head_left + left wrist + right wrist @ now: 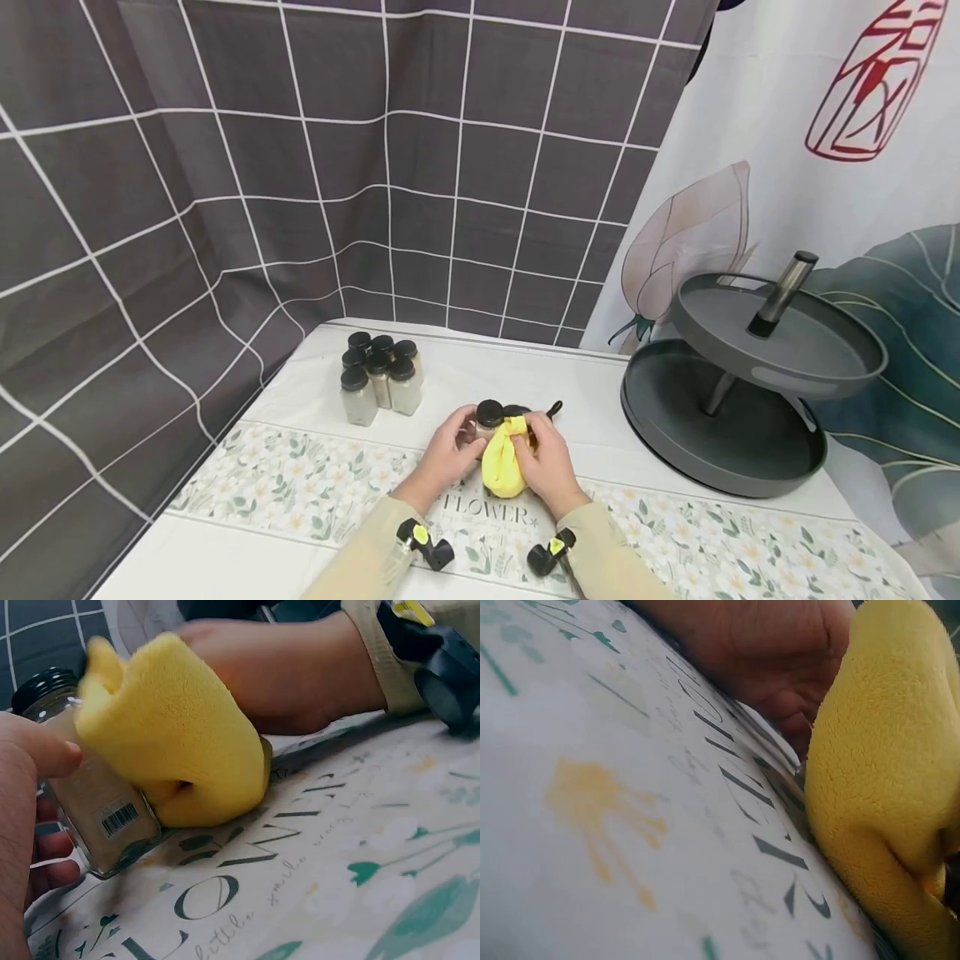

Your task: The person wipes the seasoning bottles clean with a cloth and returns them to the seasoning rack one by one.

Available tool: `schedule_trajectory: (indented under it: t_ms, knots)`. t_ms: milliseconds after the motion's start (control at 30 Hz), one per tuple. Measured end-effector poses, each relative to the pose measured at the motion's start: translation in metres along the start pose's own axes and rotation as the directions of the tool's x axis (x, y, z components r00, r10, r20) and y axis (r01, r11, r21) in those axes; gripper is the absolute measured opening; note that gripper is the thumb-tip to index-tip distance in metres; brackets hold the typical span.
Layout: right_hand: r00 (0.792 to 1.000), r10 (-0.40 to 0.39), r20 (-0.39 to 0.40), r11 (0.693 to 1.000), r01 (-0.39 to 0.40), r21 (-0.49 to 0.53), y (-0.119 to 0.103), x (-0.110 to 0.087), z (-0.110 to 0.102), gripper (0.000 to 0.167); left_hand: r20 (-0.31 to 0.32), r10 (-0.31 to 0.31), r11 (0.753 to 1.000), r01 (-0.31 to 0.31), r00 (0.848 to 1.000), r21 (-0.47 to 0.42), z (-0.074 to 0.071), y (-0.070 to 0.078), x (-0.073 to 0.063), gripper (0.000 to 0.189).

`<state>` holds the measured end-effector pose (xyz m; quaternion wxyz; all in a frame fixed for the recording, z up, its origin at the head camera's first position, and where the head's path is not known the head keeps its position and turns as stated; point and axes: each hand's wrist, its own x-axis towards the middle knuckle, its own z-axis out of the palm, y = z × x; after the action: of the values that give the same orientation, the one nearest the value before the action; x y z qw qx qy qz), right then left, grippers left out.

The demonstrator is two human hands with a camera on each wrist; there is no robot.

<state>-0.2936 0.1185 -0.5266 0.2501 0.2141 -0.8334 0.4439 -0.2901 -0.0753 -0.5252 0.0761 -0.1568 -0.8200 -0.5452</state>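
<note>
My left hand (pixel 448 457) grips a glass jar (pixel 105 817) with a black lid (pixel 490 413), its thumb and fingers on the jar's sides. Pale brownish contents and a barcode label show through in the left wrist view, where the jar leans. A bunched yellow cloth (pixel 502 468) is pinched in my right hand (pixel 547 468) and lies against the jar's side. The cloth (pixel 885 750) hides most of the right fingers in the right wrist view. Just behind the hands is a dark round item (pixel 516 410), partly covered, with a black handle-like piece (pixel 555 408) beside it.
Several black-lidded jars (pixel 378 375) stand grouped at the back left of the table. A dark two-tier round tray (pixel 723 467) with a central post stands at the right. Flower-printed cloth (pixel 300 483) covers the table; a dark grid-patterned curtain (pixel 420 225) hangs behind.
</note>
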Motion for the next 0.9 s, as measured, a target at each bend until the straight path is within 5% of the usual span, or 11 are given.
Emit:
schedule_trajectory:
  t_ms: [100,300,500,667,900]
  knots:
    - [0.999,0.037,0.022,0.997,-0.035,-0.074,0.0002,-0.0016,0.0009,0.019,0.003,-0.026,0.999,0.026,1.0,-0.02,-0.002,-0.0005,-0.0006,0.051]
    - [0.993,-0.097,-0.072,0.993,0.101,0.057,0.0,-0.002,0.001,0.021,0.023,-0.029,0.999,0.03,0.999,-0.032,-0.0033,-0.0012,0.0002,0.05]
    - [1.0,0.01,-0.015,0.999,-0.011,-0.035,0.0005,-0.0034,0.0024,0.017,0.034,-0.05,0.998,0.051,0.998,-0.034,-0.0019,-0.003,-0.0002,0.051]
    - [0.992,-0.095,-0.078,0.995,0.097,0.023,-0.0005,-0.0036,0.0014,0.021,0.041,-0.037,0.998,0.038,0.998,-0.048,-0.0008,-0.0029,0.0001,0.05]
    - [0.997,-0.059,-0.057,0.997,0.056,-0.059,-0.0002,-0.0017,0.002,0.018,0.051,-0.066,0.996,0.068,0.997,-0.05,-0.0015,0.0004,0.0015,0.051]
